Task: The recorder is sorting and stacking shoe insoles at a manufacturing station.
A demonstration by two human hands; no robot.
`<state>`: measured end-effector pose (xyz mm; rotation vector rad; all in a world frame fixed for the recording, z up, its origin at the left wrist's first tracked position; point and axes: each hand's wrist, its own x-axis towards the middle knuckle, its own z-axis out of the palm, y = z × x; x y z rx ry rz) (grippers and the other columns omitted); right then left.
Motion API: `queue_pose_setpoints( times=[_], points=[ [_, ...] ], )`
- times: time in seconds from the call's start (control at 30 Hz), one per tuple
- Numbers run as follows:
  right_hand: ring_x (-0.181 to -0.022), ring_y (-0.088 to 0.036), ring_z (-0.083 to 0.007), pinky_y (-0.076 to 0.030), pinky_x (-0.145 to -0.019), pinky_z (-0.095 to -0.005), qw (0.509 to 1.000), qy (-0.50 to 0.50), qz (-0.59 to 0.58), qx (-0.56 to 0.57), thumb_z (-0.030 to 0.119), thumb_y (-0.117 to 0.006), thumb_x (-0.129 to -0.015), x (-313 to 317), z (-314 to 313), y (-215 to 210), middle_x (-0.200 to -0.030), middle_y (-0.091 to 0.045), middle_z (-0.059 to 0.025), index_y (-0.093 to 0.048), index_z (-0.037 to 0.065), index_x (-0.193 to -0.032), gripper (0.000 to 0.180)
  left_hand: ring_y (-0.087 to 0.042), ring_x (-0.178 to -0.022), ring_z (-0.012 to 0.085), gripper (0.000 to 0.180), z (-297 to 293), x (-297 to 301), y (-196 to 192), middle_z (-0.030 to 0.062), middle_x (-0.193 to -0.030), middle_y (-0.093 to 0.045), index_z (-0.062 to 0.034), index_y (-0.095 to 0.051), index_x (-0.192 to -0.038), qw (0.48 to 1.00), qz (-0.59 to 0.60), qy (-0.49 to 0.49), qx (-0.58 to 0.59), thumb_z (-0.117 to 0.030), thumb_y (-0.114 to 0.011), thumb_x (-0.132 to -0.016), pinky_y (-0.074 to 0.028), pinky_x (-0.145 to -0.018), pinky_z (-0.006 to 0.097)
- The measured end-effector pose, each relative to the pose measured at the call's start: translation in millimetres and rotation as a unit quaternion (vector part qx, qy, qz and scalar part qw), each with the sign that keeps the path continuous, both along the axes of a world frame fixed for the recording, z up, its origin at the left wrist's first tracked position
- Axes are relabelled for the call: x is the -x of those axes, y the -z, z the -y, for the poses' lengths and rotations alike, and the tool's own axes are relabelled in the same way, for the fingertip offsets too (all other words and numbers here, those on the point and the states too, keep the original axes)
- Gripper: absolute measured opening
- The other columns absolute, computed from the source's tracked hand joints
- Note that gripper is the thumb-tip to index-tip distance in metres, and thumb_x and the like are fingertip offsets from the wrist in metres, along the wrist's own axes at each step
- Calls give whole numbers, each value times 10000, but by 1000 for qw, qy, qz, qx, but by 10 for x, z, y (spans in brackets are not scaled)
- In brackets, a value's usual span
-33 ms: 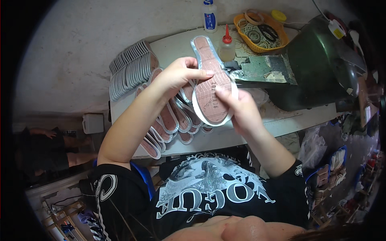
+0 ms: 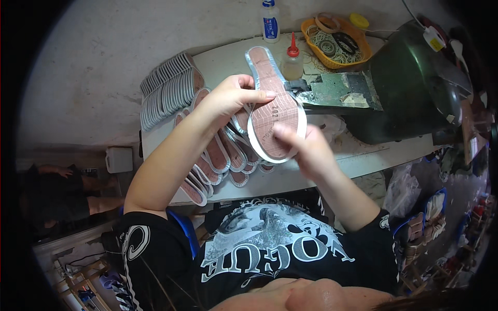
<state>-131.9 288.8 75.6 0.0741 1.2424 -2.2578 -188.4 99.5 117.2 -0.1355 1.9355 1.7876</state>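
Above the table I hold a shoe insole (image 2: 271, 111) with a reddish-brown grid-lined face, a silvery wrapped edge and a white rim round its wide end. The narrow end points away from me. My left hand (image 2: 236, 98) grips its left side near the middle, thumb on the face, fingers mostly hidden. At the lower right of the wide end is my right hand (image 2: 311, 147), slightly blurred, its thumb across the face and its fingers behind the edge. Loose insoles (image 2: 215, 150) lie overlapping beneath my left forearm. The insole's upper right edge is beside the dark machine tip (image 2: 297, 85).
A tight row of stacked insoles (image 2: 168, 93) stands at the back left. Behind the work are a red-capped bottle (image 2: 292, 67), a white-and-blue bottle (image 2: 270, 26) and an orange basket (image 2: 340, 59) with cords. A dark green machine (image 2: 410, 83) occupies the right side.
My right thumb has shifted slightly down and left over the insole's face, covering more of the printed marks. The left hand and the insole are almost unmoved.
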Motion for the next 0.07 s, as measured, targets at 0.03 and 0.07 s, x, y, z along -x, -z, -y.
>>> queue_pose_setpoints(
  times=[0.03,0.07],
  points=[
    [-766,-653,-161,-547,-718,-281,988,-155,14,-1,216,-672,-843,-17,-96,-109,-938,-655,-112,-477,-51,-1232,511,-565,-1028,182,613,28,1,10,155,-1072,-617,85,-516,-1175,999,25,-13,21,-271,-746,-732,-362,-965,273],
    [-896,-661,-242,-543,-804,-350,979,-191,58,-29,194,-680,-832,-83,-122,-73,-987,-652,-145,-450,-40,-1270,547,-565,-1028,182,613,11,9,12,155,-1072,-617,85,-516,-1175,999,25,-10,18,-271,-746,-732,-362,-965,273]
  ],
)
